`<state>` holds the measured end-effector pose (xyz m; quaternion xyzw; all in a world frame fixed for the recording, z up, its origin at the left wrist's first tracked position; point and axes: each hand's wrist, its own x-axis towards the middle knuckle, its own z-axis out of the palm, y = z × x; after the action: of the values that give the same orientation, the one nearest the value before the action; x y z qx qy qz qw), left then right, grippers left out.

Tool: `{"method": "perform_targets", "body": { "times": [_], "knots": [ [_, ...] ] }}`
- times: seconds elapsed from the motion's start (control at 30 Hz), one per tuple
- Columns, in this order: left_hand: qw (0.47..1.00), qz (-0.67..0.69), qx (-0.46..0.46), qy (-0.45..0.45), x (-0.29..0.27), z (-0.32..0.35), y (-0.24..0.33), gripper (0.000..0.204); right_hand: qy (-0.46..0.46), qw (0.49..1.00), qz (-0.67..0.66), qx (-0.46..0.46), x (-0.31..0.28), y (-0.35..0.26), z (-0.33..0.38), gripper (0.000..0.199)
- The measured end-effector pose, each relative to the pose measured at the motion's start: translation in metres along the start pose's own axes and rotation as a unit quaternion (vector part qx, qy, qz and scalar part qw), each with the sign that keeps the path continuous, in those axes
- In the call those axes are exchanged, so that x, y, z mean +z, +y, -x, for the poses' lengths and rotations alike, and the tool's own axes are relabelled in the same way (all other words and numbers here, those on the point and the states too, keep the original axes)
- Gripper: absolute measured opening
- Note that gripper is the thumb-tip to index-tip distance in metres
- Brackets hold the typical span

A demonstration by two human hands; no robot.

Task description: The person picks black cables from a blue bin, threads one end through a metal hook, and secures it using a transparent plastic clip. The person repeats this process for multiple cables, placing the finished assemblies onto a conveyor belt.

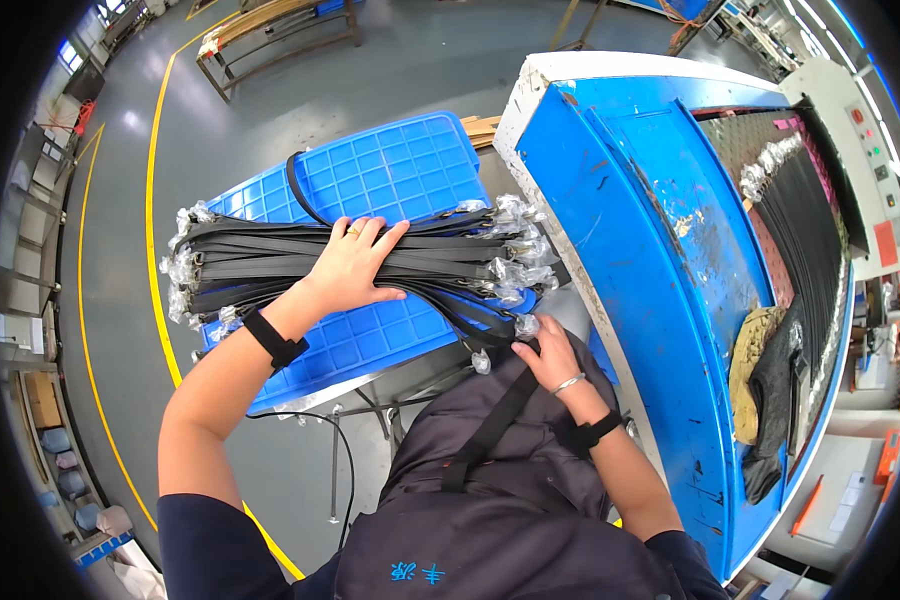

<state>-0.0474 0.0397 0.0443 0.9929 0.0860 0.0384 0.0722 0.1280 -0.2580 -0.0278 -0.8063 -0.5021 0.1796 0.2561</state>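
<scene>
A thick bundle of black flat straps (260, 255) lies crosswise on a blue plastic crate surface with a grid pattern (390, 160). Clear plastic wrapping (518, 250) covers the metal fittings at the strap ends on both sides. My left hand (355, 265) rests flat on top of the bundle, its fingers stretched out. At the bundle's near right corner my right hand (552, 352) is closed at a plastic-wrapped strap end (526, 326); its fingertips are partly hidden. One loose strap (295, 185) curves up over the crate behind the bundle.
A large blue machine (610, 200) with a white worn edge stands close on my right. Black straps (800, 230) and dark and yellowish gloves (760, 360) lie on it. Under the crate are thin metal legs and a black cable (335, 425). A workbench (270, 30) stands far off.
</scene>
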Motion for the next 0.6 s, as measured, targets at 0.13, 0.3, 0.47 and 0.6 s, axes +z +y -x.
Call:
{"method": "perform_targets", "body": {
  "times": [0.13,0.3,0.47,0.6],
  "knots": [
    [1.000,0.001,0.000,-0.011,-0.003,-0.002,0.001,0.095,-0.040,0.994,-0.105,-0.005,-0.005,0.003,0.000,0.039],
    [1.000,-0.009,0.006,-0.017,-0.003,-0.002,0.001,0.100,-0.108,0.974,-0.196,0.032,-0.011,-0.008,-0.003,0.037],
    [1.000,-0.010,0.006,-0.021,-0.004,-0.002,0.001,0.101,-0.172,0.983,-0.039,-0.049,0.008,-0.001,-0.014,0.038],
    [1.000,-0.009,0.004,-0.024,-0.001,0.000,0.001,0.099,-0.136,0.987,-0.031,-0.082,0.022,-0.001,-0.011,0.040]
  ]
}}
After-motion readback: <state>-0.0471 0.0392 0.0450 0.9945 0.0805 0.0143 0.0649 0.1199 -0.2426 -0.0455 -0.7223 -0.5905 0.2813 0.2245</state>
